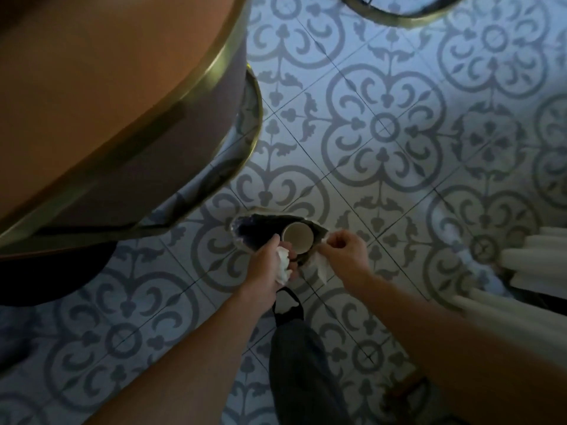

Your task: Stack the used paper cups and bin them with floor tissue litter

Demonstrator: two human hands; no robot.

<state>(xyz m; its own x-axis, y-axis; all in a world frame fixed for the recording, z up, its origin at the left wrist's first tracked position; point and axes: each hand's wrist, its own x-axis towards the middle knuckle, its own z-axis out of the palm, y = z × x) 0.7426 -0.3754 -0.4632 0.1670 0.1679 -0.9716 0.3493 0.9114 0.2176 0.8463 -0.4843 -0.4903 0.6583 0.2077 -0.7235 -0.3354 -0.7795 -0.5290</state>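
A small bin lined with a dark bag (249,230) stands on the patterned floor below me. A paper cup (298,239) sits upright in its mouth, open side up. My left hand (267,266) is at the bin's near rim, closed on a crumpled white tissue (283,265). My right hand (343,246) is at the right rim, pinching a second white tissue (320,266) that hangs down beside the bin. Whether more cups are stacked under the visible one is hidden.
A round brown table (101,96) with a brass rim fills the upper left, with a dark seat below it. White pleated fabric (527,271) lies at the right edge. My leg and a black sandal (288,308) are just behind the bin. Patterned tile floor (383,127) stretches beyond.
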